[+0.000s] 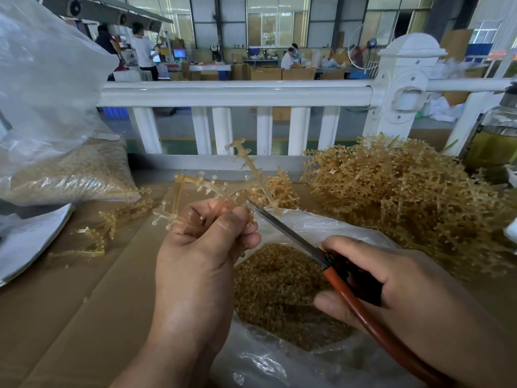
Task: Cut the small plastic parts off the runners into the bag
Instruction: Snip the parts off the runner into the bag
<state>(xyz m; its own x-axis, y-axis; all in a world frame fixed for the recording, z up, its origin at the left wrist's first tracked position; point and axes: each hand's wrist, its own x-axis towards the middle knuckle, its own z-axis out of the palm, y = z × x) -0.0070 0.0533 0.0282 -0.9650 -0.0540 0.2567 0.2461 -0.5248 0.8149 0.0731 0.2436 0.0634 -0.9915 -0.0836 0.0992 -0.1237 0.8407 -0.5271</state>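
Note:
My left hand [204, 247] grips a translucent amber runner [207, 187] with small round parts on its branches, holding it above the open clear bag [279, 359]. My right hand [391, 287] holds scissors [316, 250] with red-brown handles; the blade tips reach the runner beside my left fingers. Inside the bag lies a heap of cut amber parts [279, 287]. A big pile of uncut runners [405, 197] sits to the right.
Cardboard [98, 303] covers the work surface. Stripped runners [103, 228] lie at the left beside a large filled bag [64, 175] and white paper [28, 242]. A white railing [237, 93] runs behind. A bottle of yellow liquid [495, 135] stands far right. People work in the background.

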